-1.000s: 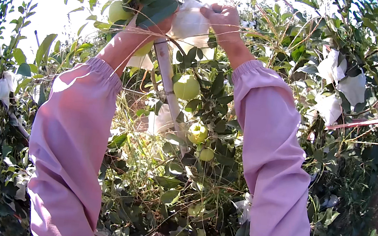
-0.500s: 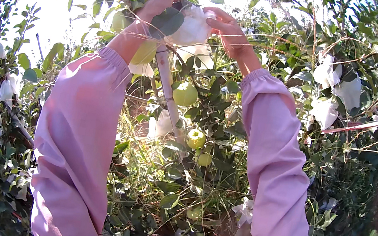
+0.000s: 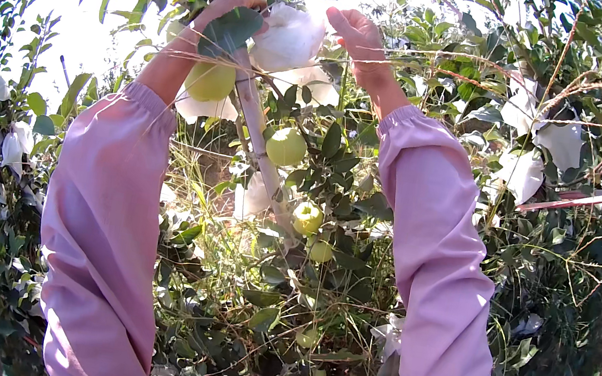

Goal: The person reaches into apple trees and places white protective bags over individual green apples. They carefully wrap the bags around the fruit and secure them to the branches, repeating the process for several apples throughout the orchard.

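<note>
My left hand (image 3: pixel 227 12) is raised at the upper left edge of a white fruit bag (image 3: pixel 289 38), fingers curled against it. A large green leaf (image 3: pixel 229 32) hides part of that hand. On the bag's other side, a small gap away, my right hand (image 3: pixel 358 36) is closed, thumb and fingertips together; anything between them is too small to make out. Below my left hand hangs a pale green apple (image 3: pixel 210 81) beside a slanting grey branch (image 3: pixel 251 107). Another green apple (image 3: pixel 287 147) hangs lower, to the right of the branch.
Smaller green apples (image 3: pixel 307 218) hang further down among leaves. Several white bags (image 3: pixel 519 174) are on the branches at right, and another white bag (image 3: pixel 17 146) at left. Dry grass stalks (image 3: pixel 483 66) cross in front. A reddish strip (image 3: pixel 575 201) stretches at right.
My right hand has come off the white bag, leaving a gap. My left hand and the bag have shifted left, and more of the apple below shows.
</note>
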Tool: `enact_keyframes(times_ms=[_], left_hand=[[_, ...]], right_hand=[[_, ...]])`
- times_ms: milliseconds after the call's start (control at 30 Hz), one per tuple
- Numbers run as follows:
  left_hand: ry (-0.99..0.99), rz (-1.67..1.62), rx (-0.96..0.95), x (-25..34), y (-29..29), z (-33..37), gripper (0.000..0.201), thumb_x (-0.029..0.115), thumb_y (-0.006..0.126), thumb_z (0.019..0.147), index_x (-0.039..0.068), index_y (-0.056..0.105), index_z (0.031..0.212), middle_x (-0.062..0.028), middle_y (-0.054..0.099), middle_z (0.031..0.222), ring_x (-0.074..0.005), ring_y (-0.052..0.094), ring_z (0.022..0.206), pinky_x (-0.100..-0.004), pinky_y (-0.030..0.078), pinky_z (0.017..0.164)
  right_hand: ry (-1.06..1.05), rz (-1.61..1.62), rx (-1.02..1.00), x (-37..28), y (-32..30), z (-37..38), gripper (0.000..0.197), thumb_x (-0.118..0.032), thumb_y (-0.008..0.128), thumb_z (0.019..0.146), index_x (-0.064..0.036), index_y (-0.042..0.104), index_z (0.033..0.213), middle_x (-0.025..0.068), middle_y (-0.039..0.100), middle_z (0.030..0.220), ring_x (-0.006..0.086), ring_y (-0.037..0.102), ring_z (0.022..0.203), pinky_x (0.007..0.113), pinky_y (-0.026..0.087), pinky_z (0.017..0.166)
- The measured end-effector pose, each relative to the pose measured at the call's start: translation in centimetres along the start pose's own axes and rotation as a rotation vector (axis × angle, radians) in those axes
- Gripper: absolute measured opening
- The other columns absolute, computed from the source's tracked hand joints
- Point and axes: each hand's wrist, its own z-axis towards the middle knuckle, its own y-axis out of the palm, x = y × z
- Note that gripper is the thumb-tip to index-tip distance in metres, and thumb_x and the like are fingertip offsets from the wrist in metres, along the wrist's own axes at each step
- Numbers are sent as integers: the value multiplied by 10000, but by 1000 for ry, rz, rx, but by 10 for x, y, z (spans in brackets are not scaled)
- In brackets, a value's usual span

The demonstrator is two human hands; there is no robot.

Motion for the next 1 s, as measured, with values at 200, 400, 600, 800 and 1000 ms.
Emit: enact_keyframes(times_ms=[200, 400, 600, 800, 1000], left_hand=[[-103, -1134, 61, 1, 25, -6, 442, 326, 720, 700, -20, 567, 927, -107, 572, 783, -185, 539, 708, -309, 431, 651], [67, -23, 316, -18, 53, -4, 458, 351, 700, 707, 24, 569, 1000, -129, 592, 806, -253, 584, 725, -349, 451, 656], [40, 607, 180, -1, 42, -5, 563, 455, 708, 643, 130, 578, 1084, -156, 600, 851, -281, 592, 765, -406, 440, 684], [39, 388, 187, -11, 38, -6, 704, 496, 719, 619, 128, 541, 1193, -157, 611, 948, -316, 591, 842, -428, 440, 773], [161, -54, 181, -62, 61, -1, 708, 465, 733, 636, 84, 535, 1198, -161, 612, 1036, -318, 580, 933, -408, 437, 826]], right_hand=[[-368, -626, 220, 8, 2, -26, 578, -469, 777, 617, 3, 587, 890, 125, 579, 938, 207, 563, 892, 317, 446, 746], [-74, -680, 91, 40, 8, -69, 384, -242, 729, 707, 16, 576, 946, 88, 607, 780, 195, 571, 582, 312, 458, 568], [347, 76, 104, 35, 37, -54, 518, -66, 687, 731, 16, 475, 1197, 44, 611, 738, 99, 569, 589, 233, 436, 488], [203, 96, 255, 46, 43, -49, 308, 4, 635, 700, -23, 578, 1002, 16, 586, 686, 84, 526, 575, 235, 403, 506], [89, -238, 334, 76, 39, -53, 209, 4, 616, 666, 8, 618, 876, 34, 616, 712, 104, 563, 619, 268, 438, 556]])
